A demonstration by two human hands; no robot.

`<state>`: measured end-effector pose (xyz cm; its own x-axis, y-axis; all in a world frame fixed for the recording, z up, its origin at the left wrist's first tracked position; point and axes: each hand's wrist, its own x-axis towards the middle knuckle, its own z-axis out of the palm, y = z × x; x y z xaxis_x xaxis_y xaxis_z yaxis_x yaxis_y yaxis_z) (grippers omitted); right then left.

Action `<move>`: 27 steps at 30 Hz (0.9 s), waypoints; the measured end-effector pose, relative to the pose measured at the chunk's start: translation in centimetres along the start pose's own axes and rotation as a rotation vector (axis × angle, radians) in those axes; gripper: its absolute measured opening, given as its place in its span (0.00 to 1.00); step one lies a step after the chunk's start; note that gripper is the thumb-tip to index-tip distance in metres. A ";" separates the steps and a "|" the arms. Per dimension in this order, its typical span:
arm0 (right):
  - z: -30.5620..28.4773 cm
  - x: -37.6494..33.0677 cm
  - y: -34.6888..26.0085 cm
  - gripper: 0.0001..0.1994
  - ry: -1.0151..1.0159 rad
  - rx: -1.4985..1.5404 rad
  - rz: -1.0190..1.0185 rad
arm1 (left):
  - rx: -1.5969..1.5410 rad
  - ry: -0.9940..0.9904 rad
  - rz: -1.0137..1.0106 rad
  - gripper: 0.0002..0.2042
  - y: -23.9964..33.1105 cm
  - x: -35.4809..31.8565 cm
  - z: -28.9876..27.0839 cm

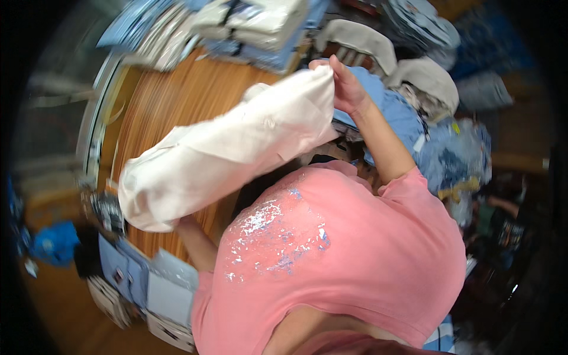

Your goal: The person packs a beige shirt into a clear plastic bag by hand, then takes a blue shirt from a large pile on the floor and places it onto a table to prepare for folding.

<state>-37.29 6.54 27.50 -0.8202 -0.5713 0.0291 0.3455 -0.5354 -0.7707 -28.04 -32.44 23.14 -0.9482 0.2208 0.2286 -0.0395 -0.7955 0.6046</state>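
While the white garment [231, 148] hangs above the desk [177, 94] at ten o'clock, the right hand [348, 87] has fingers clamped on its one-o'clock corner. At eight, the left hand's [184, 223] fingers are hidden; I can't tell their hold, and slack there could crease the cloth.

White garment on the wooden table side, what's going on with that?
A person in a pink top is handling the white garment, stretched out above the wooden table. The right hand grips its upper right end; the left hand is at the lower left end, mostly hidden by the cloth, so its grip can't be made out. Bundled clothes lie at the table's far edge, and blue garments lie to the right.
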 end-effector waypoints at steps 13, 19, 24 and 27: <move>-15.8 -20.5 -4.5 0.18 0.763 0.237 -0.300 | 0.049 -0.183 -0.598 0.38 -24.2 20.5 9.6; -16.9 -23.0 -3.4 0.21 1.002 0.178 -0.245 | -0.034 -0.241 -0.818 0.43 -33.0 23.9 11.7; -18.0 -26.7 -0.9 0.19 1.257 0.022 -0.623 | -0.249 -0.370 -0.975 0.47 -37.0 29.9 14.5; -18.3 -28.6 -0.8 0.18 1.292 0.296 -0.956 | -0.379 -0.373 -1.041 0.49 -39.5 32.8 15.4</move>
<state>-22.47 34.73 15.65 -0.5366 0.8083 -0.2424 -0.5377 -0.5489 -0.6400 -52.72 14.94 18.49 -0.2534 0.9674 0.0049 -0.8945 -0.2362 0.3797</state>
